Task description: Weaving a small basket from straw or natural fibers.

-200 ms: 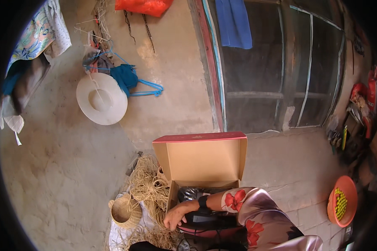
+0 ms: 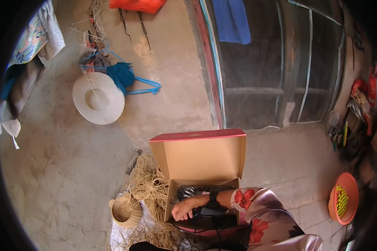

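My right hand point(image 2: 183, 209) reaches in from the lower right, a dark band around its wrist and a flowered satin sleeve point(image 2: 262, 215) on the arm. Its fingers are curled downward over the near left part of an open cardboard box point(image 2: 169, 198); whatever they hold, if anything, is hidden. The box's lid point(image 2: 203, 157) stands raised, red outside and plain brown inside. Inside lie a shiny black plastic wrapping point(image 2: 186, 191) and dark items, partly covered by my arm. Thin black cords point(image 2: 205, 231) run in front of the box. My left hand is out of view.
Left of the box lie tangled straw cords point(image 2: 148, 180) and a small woven basket point(image 2: 125, 212) on white cloth. An orange bowl point(image 2: 353, 195) of green fruit stands at right. A white hat point(image 2: 113, 100) and hangers point(image 2: 144, 90) hang on the wall, beside a screened door point(image 2: 251, 67).
My right hand has moved slightly right and up, from the box's left edge to over its inside, and its fingers are more curled. The view has shifted a little.
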A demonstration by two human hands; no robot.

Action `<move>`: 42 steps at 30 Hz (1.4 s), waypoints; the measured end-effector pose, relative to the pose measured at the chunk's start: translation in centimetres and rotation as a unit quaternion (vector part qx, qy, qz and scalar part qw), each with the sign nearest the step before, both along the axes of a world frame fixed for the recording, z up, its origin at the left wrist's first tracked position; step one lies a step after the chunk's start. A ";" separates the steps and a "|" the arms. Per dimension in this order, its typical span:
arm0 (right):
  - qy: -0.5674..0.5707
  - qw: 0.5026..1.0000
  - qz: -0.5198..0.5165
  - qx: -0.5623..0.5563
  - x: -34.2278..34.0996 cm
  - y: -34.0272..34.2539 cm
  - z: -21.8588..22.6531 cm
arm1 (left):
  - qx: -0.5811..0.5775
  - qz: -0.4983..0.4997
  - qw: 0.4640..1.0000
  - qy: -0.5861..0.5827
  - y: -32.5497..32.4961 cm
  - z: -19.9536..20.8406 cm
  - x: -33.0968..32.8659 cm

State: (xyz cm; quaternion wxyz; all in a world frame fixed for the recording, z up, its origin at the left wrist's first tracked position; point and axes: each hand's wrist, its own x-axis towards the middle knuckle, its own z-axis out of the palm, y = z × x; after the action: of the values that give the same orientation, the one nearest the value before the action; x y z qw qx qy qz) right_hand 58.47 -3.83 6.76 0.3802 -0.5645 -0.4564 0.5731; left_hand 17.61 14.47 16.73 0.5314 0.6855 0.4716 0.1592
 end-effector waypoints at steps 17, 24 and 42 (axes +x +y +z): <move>-0.198 0.957 -0.145 0.153 0.8 -0.7 -7.6 | -0.018 -0.017 0.999 0.041 1.2 -2.0 1.9; -0.418 0.872 -0.150 0.208 1.1 -1.0 -11.5 | -0.024 -0.037 0.998 0.050 2.0 -2.3 3.7; -0.337 0.922 -0.116 0.151 0.2 -0.5 -9.3 | -0.026 -0.041 0.996 0.071 2.8 -2.8 3.7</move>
State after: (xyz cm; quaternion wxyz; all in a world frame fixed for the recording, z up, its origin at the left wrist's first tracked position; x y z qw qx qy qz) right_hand 58.65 -4.31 -2.49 0.3486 -0.7094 -0.5698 0.2249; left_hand 21.35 17.26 13.97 0.5201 0.7001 0.4833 0.0760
